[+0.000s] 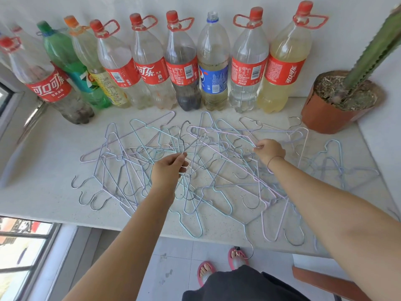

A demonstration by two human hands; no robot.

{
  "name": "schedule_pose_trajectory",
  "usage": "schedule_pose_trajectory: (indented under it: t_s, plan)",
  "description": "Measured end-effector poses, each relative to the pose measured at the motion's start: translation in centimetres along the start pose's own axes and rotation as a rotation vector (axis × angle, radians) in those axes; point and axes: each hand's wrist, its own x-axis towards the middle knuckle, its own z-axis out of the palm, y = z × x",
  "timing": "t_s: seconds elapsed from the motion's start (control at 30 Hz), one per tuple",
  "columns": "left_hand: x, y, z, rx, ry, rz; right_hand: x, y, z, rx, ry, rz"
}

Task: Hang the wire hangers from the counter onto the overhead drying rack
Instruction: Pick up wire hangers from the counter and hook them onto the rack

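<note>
Okay, white counter (43, 153), with a big tangled pile of wire hangers (121, 170) spread across it. Row of plastic bottles (149, 61) along the wall behind, potted cactus (338, 101) at the right end. Drying rack not in view.

The step in hand looks like pulling hangers free of the tangle. Best to lift one at a time by the neck, slowly, and shake off any hooks that snag, or the heap drags along.

Both arms reach out over the pile. Left hand (168, 170) pinches a hanger's neck between thumb and fingers, its dark hook (181, 135) sticking up. Right hand (270, 152), knuckles up, pinches a pale hanger wire (252, 144); cannot tell if it's clear of the pile.
</note>
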Motion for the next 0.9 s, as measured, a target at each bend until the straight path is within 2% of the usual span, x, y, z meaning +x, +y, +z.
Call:
schedule_pose_trajectory:
  t_s: [0.23, 0.4, 0.47, 0.6, 0.73, 0.9]
  plan:
    - [-0.6, 0.2, 0.8, -0.062, 0.065, -0.01, 0.1, 0.3, -0.5, 0.052, -0.018, -0.059]
    - [-1.2, -0.2, 0.8, -0.124, 0.117, -0.034, 0.2, 0.1, -0.7, -0.061, -0.072, -0.051]
    - [-1.6, -0.4, 0.7, -0.201, 0.104, -0.074, 0.1, -0.3, -0.7, -0.038, -0.068, -0.038]
    - [-2.8, -0.8, -0.1, -0.385, 0.03, -0.143, -0.9, -1.2, -0.9, 0.329, -0.117, -0.136]
    - [-4.0, -0.9, -1.4, -0.498, 0.015, -0.157, -3.7, -2.5, -1.4, 0.708, -0.304, -0.17]
    - [-6.4, -1.3, -3.9, -0.572, 0.096, -0.136, -8.0, -5.3, -1.5, 0.781, -0.403, -0.295]
